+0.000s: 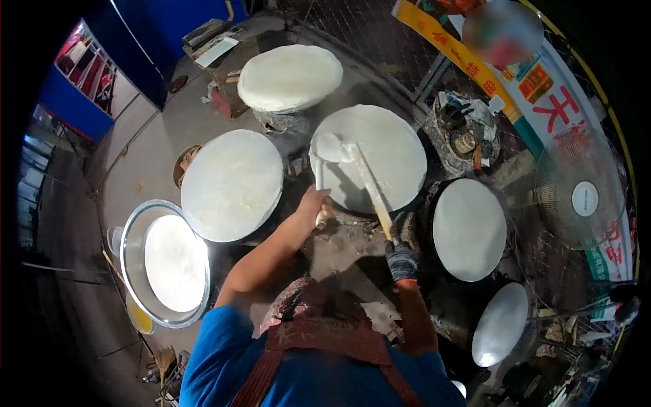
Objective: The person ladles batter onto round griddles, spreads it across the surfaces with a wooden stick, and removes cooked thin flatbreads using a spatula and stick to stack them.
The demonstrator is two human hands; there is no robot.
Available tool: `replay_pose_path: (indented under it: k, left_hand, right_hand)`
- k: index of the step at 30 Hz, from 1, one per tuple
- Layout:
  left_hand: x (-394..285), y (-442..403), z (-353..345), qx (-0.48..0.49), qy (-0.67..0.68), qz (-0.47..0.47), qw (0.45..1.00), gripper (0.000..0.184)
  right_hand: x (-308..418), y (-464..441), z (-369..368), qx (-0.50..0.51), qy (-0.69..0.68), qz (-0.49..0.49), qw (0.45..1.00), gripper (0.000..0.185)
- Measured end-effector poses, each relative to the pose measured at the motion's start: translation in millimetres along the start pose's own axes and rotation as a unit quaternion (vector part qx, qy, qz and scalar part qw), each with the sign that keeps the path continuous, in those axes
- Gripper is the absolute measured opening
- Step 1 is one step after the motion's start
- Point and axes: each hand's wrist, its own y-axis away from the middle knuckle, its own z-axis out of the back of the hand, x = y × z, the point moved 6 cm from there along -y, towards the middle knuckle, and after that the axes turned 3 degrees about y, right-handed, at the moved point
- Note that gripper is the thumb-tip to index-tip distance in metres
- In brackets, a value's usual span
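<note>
Bare and closed, my left hand (313,203) grips the upright handle of a ladle (332,147), whose white-coated bowl is over the left part of a round griddle covered in pale batter (393,146). A dark grey glove covers my right hand (401,259), which is wrapped round the long handle of a wooden spreader (373,186). The spreader reaches up across the same griddle, its white-coated end beside the ladle bowl. Whether the two tools touch, I cannot tell.
More pale-covered rounds stand at the left (234,184), back (290,76) and right (469,229). A metal basin of white batter (137,271) is at the left. A fan (576,193) stands far right, near a cluttered drum (464,132). At lower right is a shiny round lid (502,322).
</note>
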Motion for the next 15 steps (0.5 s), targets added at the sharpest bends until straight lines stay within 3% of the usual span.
replay_pose_path:
  k: [2, 3, 6, 7, 8, 11, 12, 13, 14, 15]
  left_hand:
    - [-0.1, 2.8, 1.4, 0.0, 0.001, 0.009, 1.0, 0.017]
    - [0.7, 4.8, 4.3, -0.002, 0.004, 0.013, 1.0, 0.017]
    - [3.5, -0.6, 14.4, 0.014, 0.017, 0.01, 1.0, 0.017]
    - [4.2, -2.8, 17.4, 0.02, 0.023, 0.011, 0.999, 0.017]
    - [-0.3, 7.2, 14.2, -0.002, 0.016, 0.002, 1.0, 0.015]
    - [-0.8, 33.1, 28.7, 0.048, 0.183, 0.151, 0.97, 0.021]
    - [-4.8, 70.6, 19.9, 0.031, 0.271, 0.204, 0.94, 0.029]
    - [-7.3, 79.7, 43.3, 0.083, 0.06, 0.096, 0.99, 0.02]
    - [-6.2, 100.3, 49.8, 0.033, 0.073, 0.069, 0.994, 0.009]
    - [1.2, 109.6, 63.2, 0.061, 0.039, 0.05, 0.996, 0.008]
  right_hand:
    - [-7.8, -15.6, -3.0, -0.059, -0.065, -0.01, 0.996, 0.041]
    - [-5.4, -21.6, -6.9, -0.016, -0.07, -0.042, 0.997, 0.042]
    - [22.6, -32.3, -36.5, 0.009, -0.178, 0.002, 0.984, 0.039]
    - [22.8, -34.5, -63.8, 0.029, -0.405, -0.008, 0.914, 0.036]
    - [18.0, -33.2, -101.9, 0.049, -0.607, -0.02, 0.793, 0.033]
    - [14.4, -2.0, -124.6, 0.24, -0.743, -0.134, 0.61, 0.023]
    - [3.6, 5.3, -148.6, 0.201, -0.812, -0.097, 0.54, 0.023]
    - [0.5, 6.0, -141.8, 0.159, -0.821, -0.05, 0.546, 0.022]
    - [-2.9, 7.6, -135.0, 0.116, -0.829, -0.003, 0.547, 0.022]
    - [11.2, 24.0, -96.4, 0.069, -0.779, 0.051, 0.621, 0.022]
